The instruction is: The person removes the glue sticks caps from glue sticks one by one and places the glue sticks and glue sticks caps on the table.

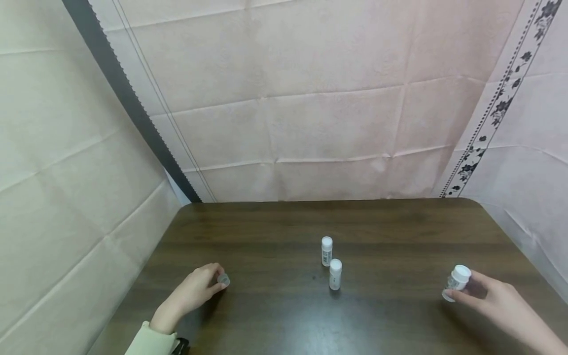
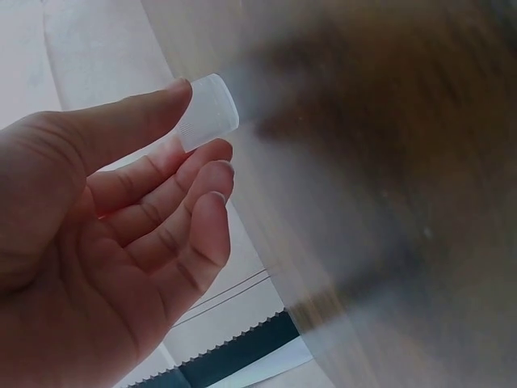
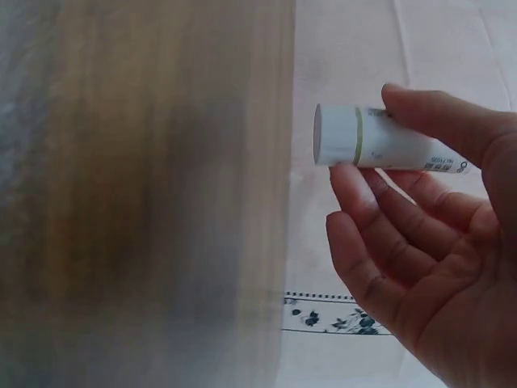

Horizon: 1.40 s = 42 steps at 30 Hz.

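Note:
My left hand [image 1: 191, 294] is above the table's left part and pinches a small translucent cap [image 2: 212, 111] between thumb and fingers. In the head view the cap [image 1: 224, 280] shows as a pale round end. On the right, my right hand [image 1: 497, 298] grips a small white bottle [image 1: 457, 281] with a white lid, held tilted. The right wrist view shows the bottle [image 3: 412, 145] lying sideways between thumb and fingers, with a green ring and printed label. Two slim white bottles, a rear one [image 1: 326, 252] and a front one [image 1: 335, 275], stand upright between the hands.
The dark brown wooden table [image 1: 275, 315] has rounded far corners. Pale cloth [image 1: 319, 123] hangs behind it and along both sides, with a dark band [image 1: 133, 98] at left and a floral border [image 1: 497, 108] at right.

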### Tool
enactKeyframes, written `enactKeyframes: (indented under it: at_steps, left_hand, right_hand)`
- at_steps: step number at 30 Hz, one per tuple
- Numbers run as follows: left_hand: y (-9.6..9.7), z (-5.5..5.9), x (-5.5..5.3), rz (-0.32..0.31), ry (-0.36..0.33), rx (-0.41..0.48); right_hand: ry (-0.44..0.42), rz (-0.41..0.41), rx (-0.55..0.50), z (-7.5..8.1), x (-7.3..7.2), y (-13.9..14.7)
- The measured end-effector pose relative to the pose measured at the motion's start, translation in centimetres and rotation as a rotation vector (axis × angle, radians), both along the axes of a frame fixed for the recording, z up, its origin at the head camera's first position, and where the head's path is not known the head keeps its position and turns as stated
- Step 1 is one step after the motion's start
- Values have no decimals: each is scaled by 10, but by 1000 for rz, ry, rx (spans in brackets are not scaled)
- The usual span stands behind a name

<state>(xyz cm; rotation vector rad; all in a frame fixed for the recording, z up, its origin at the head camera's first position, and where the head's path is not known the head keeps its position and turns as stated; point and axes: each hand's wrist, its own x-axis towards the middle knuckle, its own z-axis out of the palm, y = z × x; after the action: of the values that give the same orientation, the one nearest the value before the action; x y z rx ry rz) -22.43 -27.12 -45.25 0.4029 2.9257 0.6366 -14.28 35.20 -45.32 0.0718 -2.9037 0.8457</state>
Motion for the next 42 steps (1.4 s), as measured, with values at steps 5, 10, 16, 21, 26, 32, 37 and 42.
enactKeyframes:
  at_steps: [5, 10, 16, 21, 26, 32, 37, 42]
  left_hand:
    - [1, 0, 0, -3, 5, -1]
    - [1, 1, 1, -5, 9, -6]
    - [1, 1, 2, -5, 12, 3]
    - [-1, 0, 3, -23, 11, 5]
    - [-2, -1, 5, -61, 29, -1]
    - [-2, 2, 6, -49, 24, -16]
    - [-4, 22, 11, -18, 85, -58]
    - [0, 53, 17, -48, 233, -92]
  right_hand:
    - [8, -11, -5, -10, -2, 1]
    - [-44, 10, 9, -15, -6, -2]
    - [-61, 23, 13, -20, -7, -3]
    - [-31, 27, 23, -23, -7, -1]
    - [-21, 25, 26, -25, -7, -2]
    - [71, 39, -32, -26, -2, -4]
    - [124, 77, -91, -11, 2, -3]
    - [212, 74, -97, 16, 3, -1]
